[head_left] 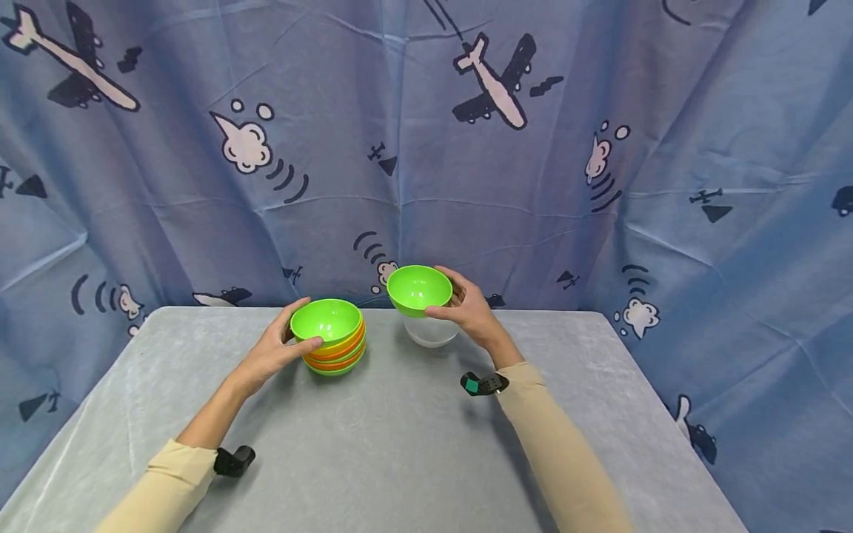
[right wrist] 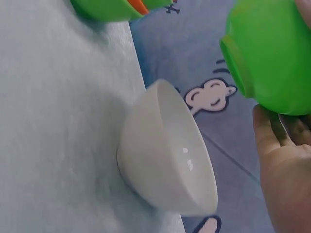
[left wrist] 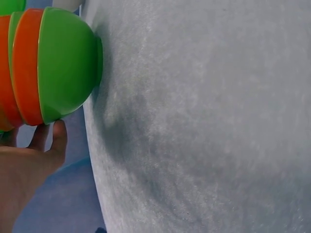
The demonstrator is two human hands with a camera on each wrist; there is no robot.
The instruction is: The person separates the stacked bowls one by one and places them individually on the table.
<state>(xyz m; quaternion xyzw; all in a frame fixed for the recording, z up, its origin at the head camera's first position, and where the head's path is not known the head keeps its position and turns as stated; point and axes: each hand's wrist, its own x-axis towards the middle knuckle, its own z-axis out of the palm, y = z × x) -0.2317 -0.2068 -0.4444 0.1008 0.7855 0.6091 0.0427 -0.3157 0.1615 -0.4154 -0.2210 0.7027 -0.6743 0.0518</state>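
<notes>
Gripping green bowl [head_left: 416,295] in right hand [head_left: 472,307] with fingers half-curled round it — holding it clear above white bowl [head_left: 431,335] on surface [head_left: 400,444]. Clasping stack of green, yellow and orange bowls [head_left: 341,349], left of white bowl, in left hand [head_left: 269,352] with fingers parted wide.

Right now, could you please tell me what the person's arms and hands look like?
The left sleeve and right sleeve are plain beige, ending short of the hands. The left hand and right hand wear no gloves. Near each cuff is a small black device: the left device looks plain, while the right device bears a green patch.
</notes>
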